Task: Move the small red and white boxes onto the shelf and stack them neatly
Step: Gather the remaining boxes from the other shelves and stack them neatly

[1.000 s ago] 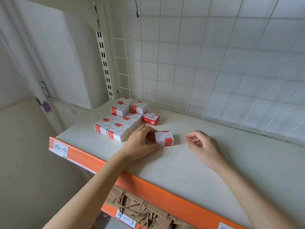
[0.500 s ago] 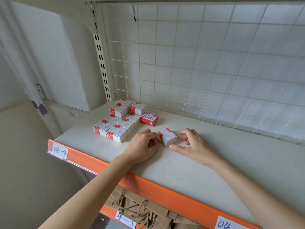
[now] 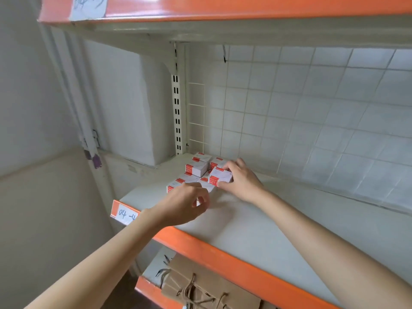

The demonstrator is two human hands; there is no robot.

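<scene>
Several small red and white boxes sit grouped at the back left corner of the white shelf, some two high. My right hand grips one box by its right side and holds it on top of the group's right part. My left hand hovers at the group's front edge with fingers curled, covering the front boxes. A sliver of red and white shows between its fingertips; whether it holds that box is unclear. One front box peeks out left of it.
The shelf has an orange front edge with a label. A wire grid backs it and a slotted upright stands at the left corner. Another orange beam runs overhead. Brown paper bags lie on the shelf below.
My right hand took the lone box from the shelf's middle and carried it left onto the group. My left hand moved left to the front boxes. The camera tilted upward and closer.
</scene>
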